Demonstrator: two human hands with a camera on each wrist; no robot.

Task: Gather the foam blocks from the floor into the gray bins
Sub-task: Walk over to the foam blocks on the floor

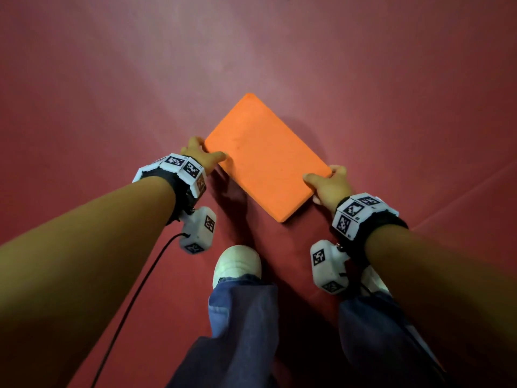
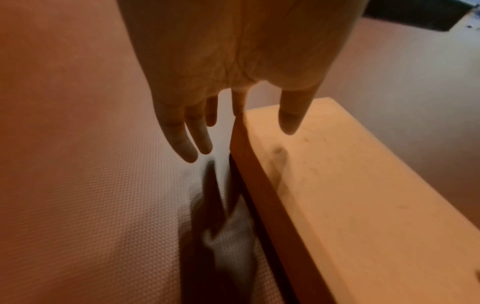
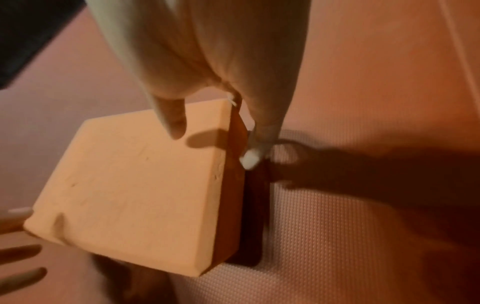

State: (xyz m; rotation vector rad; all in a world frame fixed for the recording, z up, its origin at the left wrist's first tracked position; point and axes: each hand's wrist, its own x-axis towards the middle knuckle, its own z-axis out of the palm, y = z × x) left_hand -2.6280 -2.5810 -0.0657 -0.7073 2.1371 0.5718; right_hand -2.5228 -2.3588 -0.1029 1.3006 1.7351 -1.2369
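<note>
Centrally in the head view, 1 orange foam block (image 1: 265, 156) sits turned diagonally over the red floor mat (image 1: 112, 79), its far corner aimed at the top of the frame. Bare mat surrounds it above, left and right; below it, 2 white shoes and blue jeans (image 1: 243, 317) fill the lower middle of the frame. A mat seam crosses the right edge of the frame.

Only 2 hands are there, 1 at each near corner. The left hand (image 1: 200, 154) lays its thumb on the block's top face, the other fingers (image 2: 182, 139) straight and slightly spread beside the block's long side. The right hand (image 1: 328, 183) pinches its corner, thumb on top, fingers down the side.
</note>
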